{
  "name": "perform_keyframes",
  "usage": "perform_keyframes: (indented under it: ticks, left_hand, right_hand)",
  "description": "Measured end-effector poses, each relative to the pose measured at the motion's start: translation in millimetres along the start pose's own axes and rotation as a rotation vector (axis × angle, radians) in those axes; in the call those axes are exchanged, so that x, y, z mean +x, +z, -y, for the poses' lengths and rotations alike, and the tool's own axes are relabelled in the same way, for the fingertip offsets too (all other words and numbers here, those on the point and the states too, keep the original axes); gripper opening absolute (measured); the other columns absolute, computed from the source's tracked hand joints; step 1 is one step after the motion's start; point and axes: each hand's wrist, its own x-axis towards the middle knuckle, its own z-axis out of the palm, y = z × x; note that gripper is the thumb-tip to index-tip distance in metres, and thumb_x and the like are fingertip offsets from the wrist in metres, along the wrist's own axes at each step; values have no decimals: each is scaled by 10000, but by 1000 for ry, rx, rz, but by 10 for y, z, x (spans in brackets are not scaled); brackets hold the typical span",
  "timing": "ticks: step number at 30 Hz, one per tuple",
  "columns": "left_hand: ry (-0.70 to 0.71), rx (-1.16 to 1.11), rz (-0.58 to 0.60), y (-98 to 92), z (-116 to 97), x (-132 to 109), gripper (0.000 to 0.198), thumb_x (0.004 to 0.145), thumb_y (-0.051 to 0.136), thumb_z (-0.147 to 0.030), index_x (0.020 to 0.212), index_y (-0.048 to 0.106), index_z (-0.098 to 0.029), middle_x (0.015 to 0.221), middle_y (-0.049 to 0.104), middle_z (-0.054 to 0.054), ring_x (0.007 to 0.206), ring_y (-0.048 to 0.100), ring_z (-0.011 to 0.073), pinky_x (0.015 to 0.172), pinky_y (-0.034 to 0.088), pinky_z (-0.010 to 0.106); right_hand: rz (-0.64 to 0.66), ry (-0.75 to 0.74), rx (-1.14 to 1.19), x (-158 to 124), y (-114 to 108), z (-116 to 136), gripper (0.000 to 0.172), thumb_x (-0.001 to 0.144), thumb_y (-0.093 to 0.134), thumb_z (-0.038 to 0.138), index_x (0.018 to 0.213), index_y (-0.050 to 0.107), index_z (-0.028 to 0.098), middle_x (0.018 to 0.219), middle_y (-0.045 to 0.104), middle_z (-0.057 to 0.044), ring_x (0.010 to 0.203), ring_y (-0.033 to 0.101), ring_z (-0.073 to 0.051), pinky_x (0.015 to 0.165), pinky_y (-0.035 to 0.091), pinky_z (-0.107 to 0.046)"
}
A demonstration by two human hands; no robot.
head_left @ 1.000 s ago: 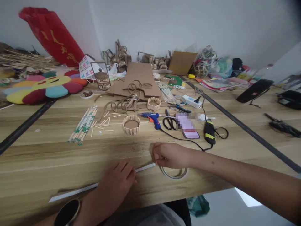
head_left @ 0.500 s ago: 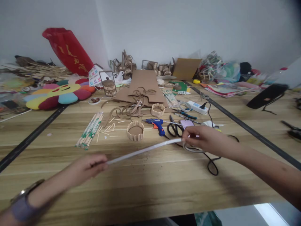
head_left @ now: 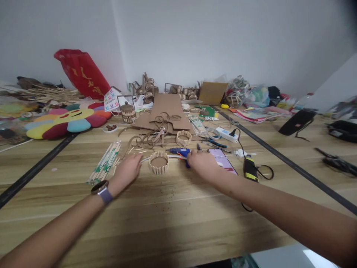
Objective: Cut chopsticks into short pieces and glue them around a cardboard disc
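Observation:
A thin white strip [head_left: 177, 156] runs behind the nearer ring of short wooden sticks [head_left: 158, 163], which has a brown base. My left hand [head_left: 128, 168] is closed on the strip's left end, just left of the ring. On the other side, my right hand [head_left: 201, 162] grips the right end, fingers partly hidden, close against the blue glue gun [head_left: 181, 152]. A phone [head_left: 223, 160] with a lit screen lies beyond my right wrist. Behind the glue gun stands a second stick ring [head_left: 183, 138].
Packed wooden sticks [head_left: 104, 162] lie left of my left hand. Brown strips [head_left: 152, 136] and cardboard [head_left: 167, 108] fill the middle back. A yellow-black tool [head_left: 250, 169], pliers [head_left: 217, 144] and a power strip [head_left: 227, 134] are on the right. A plush flower [head_left: 71, 121] lies back left.
Both hands have moved forward with the strip, from above the table's near part to behind the nearer stick ring. The phone and yellow-black tool are now more exposed.

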Motion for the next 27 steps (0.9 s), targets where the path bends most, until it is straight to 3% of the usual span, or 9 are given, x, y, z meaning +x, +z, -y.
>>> perform_keyframes:
  ticks: [3,6,10,15,20,24,27]
  left_hand:
    - [62,-11,-9,188,-69,-255,569,892,429,-150,1460,388,-168,1294,640,161,1190,592,291,1006,452,428]
    - [137,-112,44,267,-173,-338,679,867,497,-169,1514,290,-189,1192,685,120,1112,634,275,944,496,396]
    - [198,-123,114,262,-289,-290,568,877,501,-170,1436,408,-135,961,718,83,890,674,238,782,524,326]
    - [227,-34,116,224,-319,-190,295,900,462,-97,1147,598,-183,1023,725,83,928,676,218,799,501,298]
    - [183,144,98,194,-392,-156,106,922,567,-198,1005,632,-180,874,712,87,843,671,271,715,478,331]
    - [156,254,13,152,-521,-167,88,909,616,-223,973,668,-193,1006,670,113,981,614,294,795,467,370]
    - [142,303,-54,141,-577,-154,72,879,662,-232,921,693,-183,1094,614,136,1076,535,320,856,450,412]
  right_hand:
    - [88,-68,33,-187,120,184,359,831,479,-48,1069,718,73,1045,733,-241,972,731,-311,768,567,-356]
    - [173,-108,89,-222,117,352,308,844,507,6,985,759,113,987,765,-192,918,746,-298,723,553,-318]
    - [237,-152,182,-85,34,506,239,897,548,169,969,776,159,971,776,-126,892,740,-241,669,495,-240]
    - [299,-205,258,58,-48,597,190,891,577,185,907,766,176,889,762,-59,820,704,-173,610,434,-206]
    - [452,-279,269,162,-129,638,156,944,624,270,915,703,139,881,723,-26,793,679,-159,715,536,-290]
    - [573,-341,296,282,-133,645,203,956,634,331,960,682,135,918,714,-23,810,682,-156,770,569,-346]
    - [586,-354,324,348,-92,650,111,920,637,204,954,713,132,896,739,-29,803,688,-166,724,538,-293]
